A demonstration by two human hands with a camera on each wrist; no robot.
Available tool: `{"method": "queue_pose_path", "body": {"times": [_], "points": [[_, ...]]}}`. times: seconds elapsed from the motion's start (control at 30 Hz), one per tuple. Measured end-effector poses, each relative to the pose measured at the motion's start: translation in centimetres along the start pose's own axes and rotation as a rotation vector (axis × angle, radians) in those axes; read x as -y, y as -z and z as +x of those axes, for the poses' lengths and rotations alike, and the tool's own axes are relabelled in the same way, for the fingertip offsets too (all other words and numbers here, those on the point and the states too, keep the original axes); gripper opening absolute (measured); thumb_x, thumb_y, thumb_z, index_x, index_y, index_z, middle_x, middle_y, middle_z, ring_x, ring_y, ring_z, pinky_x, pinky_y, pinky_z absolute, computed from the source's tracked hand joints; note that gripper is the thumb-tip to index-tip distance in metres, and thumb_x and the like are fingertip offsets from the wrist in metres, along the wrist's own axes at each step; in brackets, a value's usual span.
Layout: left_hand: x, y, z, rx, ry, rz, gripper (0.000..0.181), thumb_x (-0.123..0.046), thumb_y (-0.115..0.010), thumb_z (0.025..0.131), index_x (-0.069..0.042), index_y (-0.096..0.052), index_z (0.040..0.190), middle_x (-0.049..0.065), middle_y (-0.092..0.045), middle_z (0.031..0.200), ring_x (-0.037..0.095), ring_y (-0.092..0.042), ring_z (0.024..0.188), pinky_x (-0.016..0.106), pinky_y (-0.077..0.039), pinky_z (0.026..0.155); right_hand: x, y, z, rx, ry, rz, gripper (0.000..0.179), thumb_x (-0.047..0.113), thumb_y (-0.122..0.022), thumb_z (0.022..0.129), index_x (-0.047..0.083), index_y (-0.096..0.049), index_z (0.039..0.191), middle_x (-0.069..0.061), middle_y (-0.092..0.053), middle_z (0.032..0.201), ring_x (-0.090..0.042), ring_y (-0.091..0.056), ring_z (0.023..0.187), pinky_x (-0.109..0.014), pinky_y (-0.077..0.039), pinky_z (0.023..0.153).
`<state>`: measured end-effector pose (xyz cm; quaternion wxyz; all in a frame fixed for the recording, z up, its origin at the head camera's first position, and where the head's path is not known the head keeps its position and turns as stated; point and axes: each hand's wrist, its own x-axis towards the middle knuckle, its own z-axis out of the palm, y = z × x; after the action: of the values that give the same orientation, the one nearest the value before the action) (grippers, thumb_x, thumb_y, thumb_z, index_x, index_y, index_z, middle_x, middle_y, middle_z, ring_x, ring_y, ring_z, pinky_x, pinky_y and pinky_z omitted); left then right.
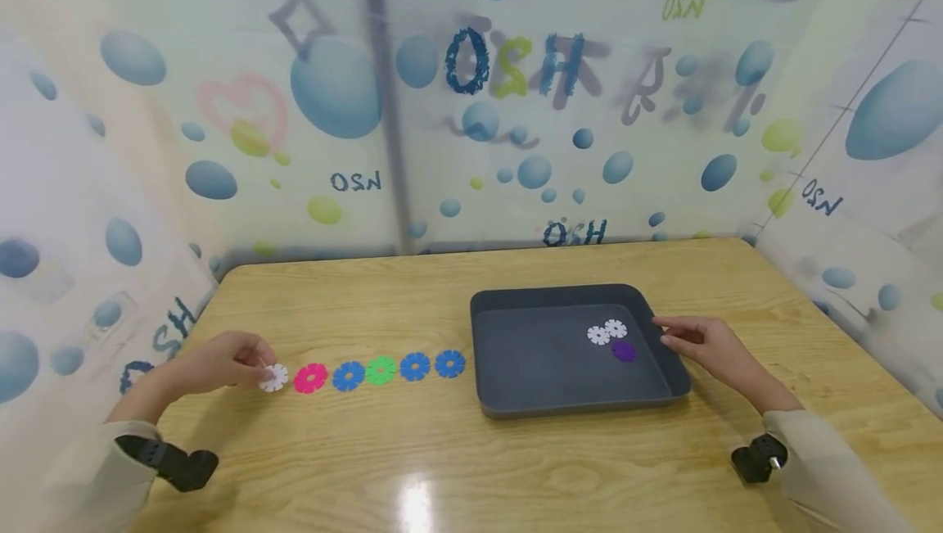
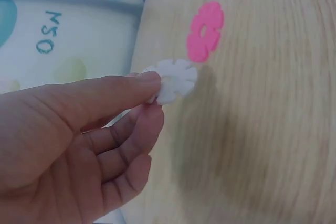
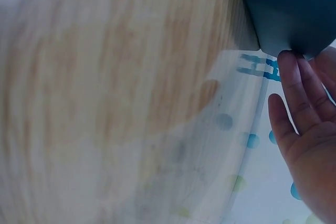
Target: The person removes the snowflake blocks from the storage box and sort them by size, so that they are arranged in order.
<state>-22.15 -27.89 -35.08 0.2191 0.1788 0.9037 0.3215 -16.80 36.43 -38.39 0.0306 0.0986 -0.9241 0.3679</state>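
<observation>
My left hand (image 1: 230, 363) pinches a white notched plastic disc (image 2: 178, 77) between thumb and fingers at the left end of a row. Beside that disc lies a pink notched disc (image 1: 311, 378). To its right follow a blue disc (image 1: 349, 376), a green disc (image 1: 381, 370) and two more blue discs (image 1: 415, 367). My right hand (image 1: 718, 351) is at the right wall of a dark grey tray (image 1: 508, 402), its extended fingers touching the rim. Inside the tray are two white discs (image 1: 598, 336) and a purple disc (image 1: 624, 351).
The wooden table (image 1: 331, 467) carries the row and the tray. A patterned curtain (image 1: 442, 148) with blue and green spots hangs behind the table and along both sides. A black wrist device (image 1: 173, 461) sits on each sleeve.
</observation>
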Motion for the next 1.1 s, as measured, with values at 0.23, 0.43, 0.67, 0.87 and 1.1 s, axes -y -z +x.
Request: {"method": "queue_pose_path", "body": {"times": [0.23,0.43,0.67,0.87,1.1], "points": [[1.7,-0.2,0.4,-0.067,0.091,0.068,0.023,-0.016,-0.068,0.083,0.002,-0.06,0.095,0.004,-0.058,0.085,0.018,-0.05,0.077,0.03,-0.043,0.065,0.1,-0.1,0.0,0.004,-0.009,0.002,0.039,0.015,-0.058,0.09,-0.009,-0.054,0.121,-0.026,-0.056,0.116,-0.028,-0.06,0.097,-0.026,-0.05,0.073],[2.4,-0.8,0.9,-0.109,0.097,0.079,0.022,-0.016,-0.07,0.08,0.0,-0.064,0.093,0.004,-0.059,0.087,0.019,-0.049,0.077,0.033,-0.042,0.066,0.1,0.0,-0.1,0.003,-0.014,0.011,0.039,0.015,-0.058,0.09,-0.008,-0.053,0.122,-0.025,-0.057,0.116,-0.021,-0.061,0.094,-0.024,-0.05,0.072],[2.4,-1.1,1.3,-0.119,0.106,0.074,0.019,-0.014,-0.069,0.08,0.001,-0.065,0.091,0.004,-0.059,0.083,0.019,-0.048,0.074,0.033,-0.041,0.065,-0.1,0.1,0.0,0.008,-0.02,0.01,0.039,0.015,-0.058,0.09,-0.007,-0.053,0.122,-0.025,-0.057,0.115,-0.012,-0.061,0.091,-0.02,-0.048,0.071],[2.3,-1.2,1.3,-0.104,0.09,0.056,0.015,-0.008,-0.067,0.08,0.002,-0.064,0.09,0.004,-0.059,0.083,0.019,-0.049,0.074,0.031,-0.043,0.064,-0.3,0.0,0.0,0.004,-0.021,-0.002,0.039,0.017,-0.058,0.091,-0.006,-0.054,0.122,-0.024,-0.057,0.116,-0.006,-0.059,0.09,-0.02,-0.049,0.072],[2.2,-1.5,1.0,-0.13,0.116,0.059,0.017,-0.015,-0.066,0.083,0.0,-0.064,0.091,0.003,-0.057,0.08,0.018,-0.048,0.072,0.03,-0.041,0.062,-0.1,-0.1,-0.1,0.002,-0.017,0.011,0.039,0.016,-0.058,0.091,-0.007,-0.054,0.122,-0.025,-0.057,0.116,-0.011,-0.06,0.091,-0.021,-0.049,0.071]]}}
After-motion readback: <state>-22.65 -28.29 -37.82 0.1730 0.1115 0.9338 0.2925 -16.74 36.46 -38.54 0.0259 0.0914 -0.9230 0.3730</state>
